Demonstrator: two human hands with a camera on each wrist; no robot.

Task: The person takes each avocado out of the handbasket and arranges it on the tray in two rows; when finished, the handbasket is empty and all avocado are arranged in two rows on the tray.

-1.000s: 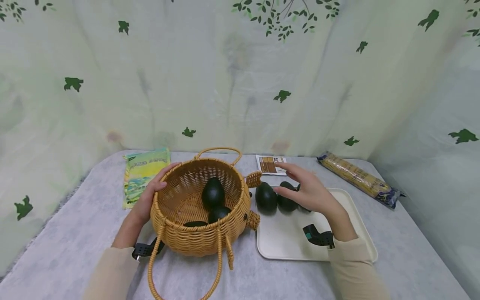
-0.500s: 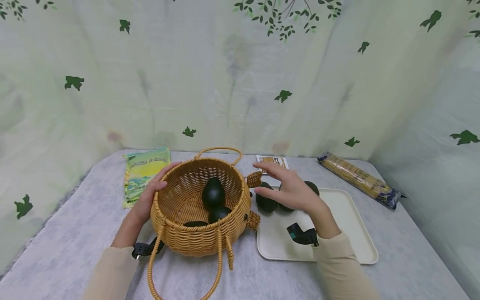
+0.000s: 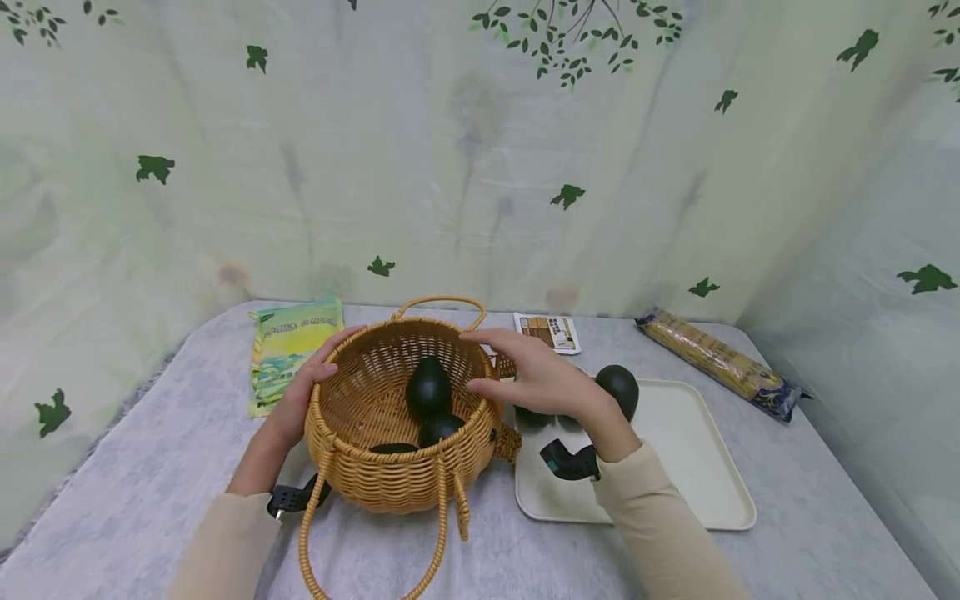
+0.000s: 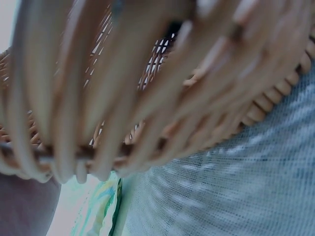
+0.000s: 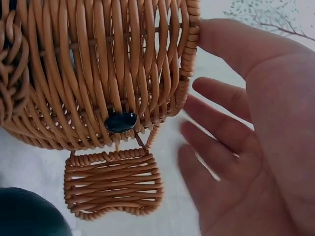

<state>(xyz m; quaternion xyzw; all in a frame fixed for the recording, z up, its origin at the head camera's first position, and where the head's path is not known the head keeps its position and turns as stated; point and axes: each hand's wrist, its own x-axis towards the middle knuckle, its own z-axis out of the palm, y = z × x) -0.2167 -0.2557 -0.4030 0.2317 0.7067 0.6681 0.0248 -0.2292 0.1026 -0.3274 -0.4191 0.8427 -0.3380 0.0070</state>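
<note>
A wicker basket [image 3: 397, 483] stands on the tabletop [image 3: 832, 508], three dark fruits [image 3: 429, 387] showing inside; three more sit on a tray [image 3: 693, 467] right of the basket, two partly hidden, so the work seems about midway. The left hand [image 3: 300, 396] grips the basket's left rim, thumb over the edge. The right hand [image 3: 542, 377], holding nothing, spreads wide at the basket's right rim, fingers relaxed.

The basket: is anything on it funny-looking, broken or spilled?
I see nothing broken or spilled on the basket. The only slightly odd bit is that its near handle droops down in front, while its far handle shows above the back, so they look mismatched. Probably they just swing loosely.
</note>
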